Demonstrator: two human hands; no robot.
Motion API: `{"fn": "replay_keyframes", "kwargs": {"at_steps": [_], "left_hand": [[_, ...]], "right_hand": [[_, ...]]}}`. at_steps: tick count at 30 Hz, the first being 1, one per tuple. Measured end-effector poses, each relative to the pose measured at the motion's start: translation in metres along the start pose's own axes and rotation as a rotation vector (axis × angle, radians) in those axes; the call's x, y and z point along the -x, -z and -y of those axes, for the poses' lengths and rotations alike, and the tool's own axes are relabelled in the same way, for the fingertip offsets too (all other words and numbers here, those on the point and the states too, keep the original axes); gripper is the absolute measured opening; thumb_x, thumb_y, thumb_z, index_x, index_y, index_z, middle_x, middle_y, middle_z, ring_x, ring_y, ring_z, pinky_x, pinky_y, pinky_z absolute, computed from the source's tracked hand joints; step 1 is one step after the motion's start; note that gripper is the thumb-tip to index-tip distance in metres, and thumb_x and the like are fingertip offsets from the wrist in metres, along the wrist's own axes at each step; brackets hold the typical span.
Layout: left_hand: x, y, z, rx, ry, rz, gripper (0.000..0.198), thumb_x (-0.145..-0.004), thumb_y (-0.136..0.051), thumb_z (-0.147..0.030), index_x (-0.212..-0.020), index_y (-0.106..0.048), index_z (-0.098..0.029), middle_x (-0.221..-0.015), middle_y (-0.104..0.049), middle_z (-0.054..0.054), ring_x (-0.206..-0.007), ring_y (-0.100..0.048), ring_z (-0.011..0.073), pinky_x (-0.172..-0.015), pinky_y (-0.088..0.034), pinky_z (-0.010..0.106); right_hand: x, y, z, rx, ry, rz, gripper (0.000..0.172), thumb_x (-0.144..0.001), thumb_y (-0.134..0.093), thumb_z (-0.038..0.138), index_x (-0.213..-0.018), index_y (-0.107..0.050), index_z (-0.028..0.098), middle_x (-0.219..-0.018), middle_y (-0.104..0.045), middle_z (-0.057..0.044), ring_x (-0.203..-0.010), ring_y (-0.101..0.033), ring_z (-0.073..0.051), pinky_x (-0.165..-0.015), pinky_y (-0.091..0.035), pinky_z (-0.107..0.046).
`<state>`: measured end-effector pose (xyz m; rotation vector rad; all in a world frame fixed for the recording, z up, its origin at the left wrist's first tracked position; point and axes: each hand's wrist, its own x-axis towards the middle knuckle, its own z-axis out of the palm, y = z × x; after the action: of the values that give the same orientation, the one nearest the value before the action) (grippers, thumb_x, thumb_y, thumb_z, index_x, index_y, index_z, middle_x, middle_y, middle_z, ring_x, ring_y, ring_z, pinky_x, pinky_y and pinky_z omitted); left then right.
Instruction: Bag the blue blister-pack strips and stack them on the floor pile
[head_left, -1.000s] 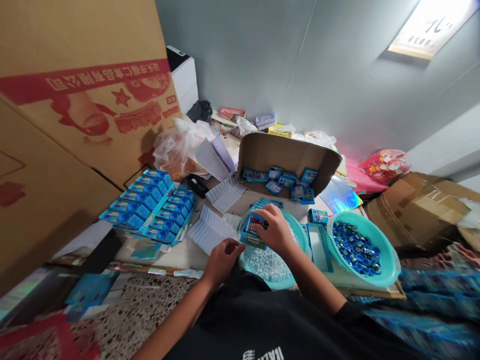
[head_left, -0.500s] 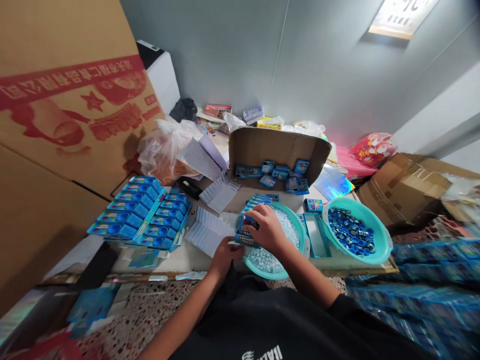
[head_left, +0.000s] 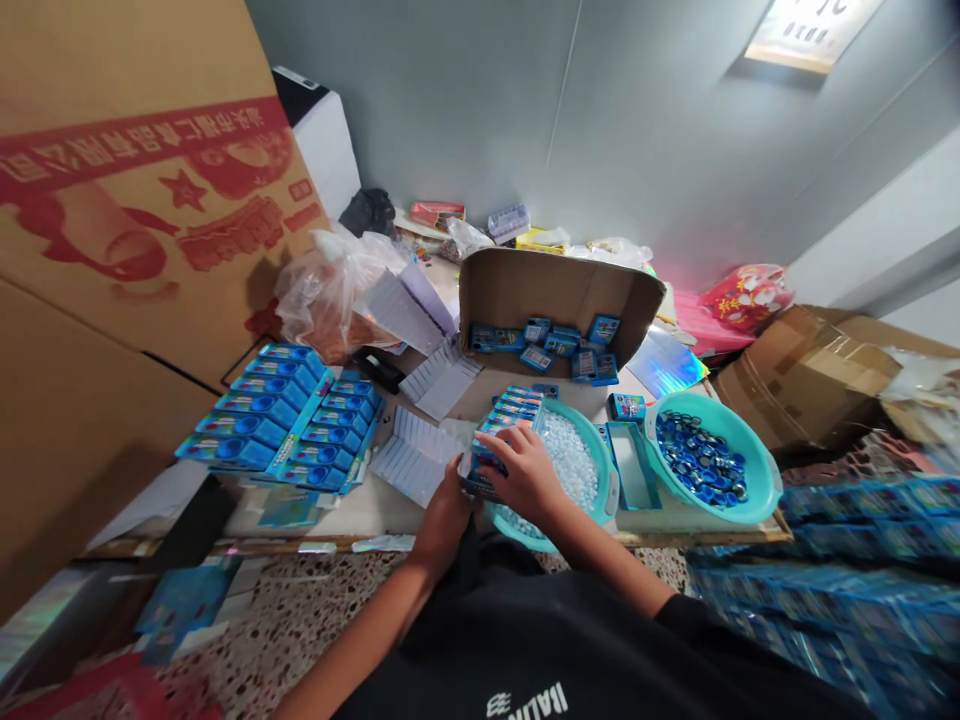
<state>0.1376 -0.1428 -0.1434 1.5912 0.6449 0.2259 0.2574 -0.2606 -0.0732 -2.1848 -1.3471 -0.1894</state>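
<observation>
Gripping a blue box [head_left: 501, 432] at the tabletop's front edge, both hands, left hand [head_left: 444, 512] and right hand [head_left: 525, 474], close their fingers on it; tilting it could spill its packets.

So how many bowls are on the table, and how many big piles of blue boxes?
Teal bowls: 2, one with white beads and one with blue pieces.
Blue box stacks at the left: 2, the outer stack and the inner stack.
Blue display tray under both hands: 1, with the left hand and right hand on it.
Total: 5.
</observation>
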Motion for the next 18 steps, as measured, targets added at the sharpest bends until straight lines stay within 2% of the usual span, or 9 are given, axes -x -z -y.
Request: {"fn": "replay_keyframes", "kwargs": {"at_steps": [3,6,8,11,15,18], "left_hand": [[0.001,0.005,0.008,-0.074,-0.045,0.056,0.036,-0.073,-0.060,-0.019,-0.110,-0.062,-0.020,-0.090,-0.070,0.003,-0.083,-0.064,0.0208,-0.079,-0.050,0.033],[0.003,0.010,0.015,-0.140,-0.053,0.086,0.038,-0.080,-0.055,-0.027,-0.116,-0.060,-0.016,-0.080,-0.068,0.002,-0.071,-0.062,0.0200,-0.070,-0.049,0.034],[0.004,0.011,0.018,-0.168,-0.059,0.111,0.039,-0.082,-0.054,-0.032,-0.116,-0.060,-0.014,-0.079,-0.068,0.003,-0.071,-0.062,0.0204,-0.070,-0.048,0.034],[0.004,0.012,0.019,-0.191,-0.071,0.159,0.033,-0.083,-0.052,-0.035,-0.106,-0.064,-0.015,-0.083,-0.069,0.005,-0.075,-0.062,0.0204,-0.073,-0.049,0.033],[0.000,0.013,0.018,-0.236,-0.077,0.208,0.046,-0.074,-0.064,-0.035,-0.116,-0.061,-0.016,-0.092,-0.069,0.007,-0.081,-0.063,0.0216,-0.076,-0.050,0.033],[-0.003,0.012,0.017,-0.272,-0.093,0.293,0.046,-0.071,-0.069,-0.038,-0.111,-0.064,-0.016,-0.093,-0.072,0.007,-0.082,-0.065,0.0241,-0.077,-0.051,0.035]], "right_hand": [[0.008,-0.005,0.002,-0.020,-0.005,-0.022,0.049,-0.083,-0.073,0.022,-0.130,-0.060,0.025,-0.105,-0.065,-0.008,-0.099,-0.053,-0.026,-0.092,-0.049,-0.044],[0.015,-0.008,0.002,-0.037,-0.014,-0.067,0.049,-0.082,-0.074,0.021,-0.129,-0.060,0.024,-0.103,-0.065,-0.008,-0.098,-0.054,-0.025,-0.091,-0.049,-0.043],[0.019,-0.010,0.003,-0.040,-0.017,-0.101,0.049,-0.081,-0.075,0.021,-0.128,-0.060,0.023,-0.102,-0.065,-0.008,-0.097,-0.054,-0.025,-0.092,-0.049,-0.045],[0.030,-0.015,0.002,-0.043,-0.016,-0.118,0.050,-0.081,-0.075,0.020,-0.128,-0.060,0.023,-0.101,-0.064,-0.008,-0.097,-0.056,-0.025,-0.100,-0.046,-0.051],[0.052,-0.026,-0.001,-0.093,-0.035,-0.148,0.047,-0.081,-0.072,0.015,-0.125,-0.060,0.025,-0.101,-0.062,-0.007,-0.098,-0.058,-0.024,-0.109,-0.041,-0.057],[0.069,-0.034,-0.001,-0.124,-0.078,-0.196,0.046,-0.080,-0.071,0.014,-0.123,-0.060,0.027,-0.105,-0.059,-0.006,-0.102,-0.059,-0.023,-0.107,-0.045,-0.054]]}}
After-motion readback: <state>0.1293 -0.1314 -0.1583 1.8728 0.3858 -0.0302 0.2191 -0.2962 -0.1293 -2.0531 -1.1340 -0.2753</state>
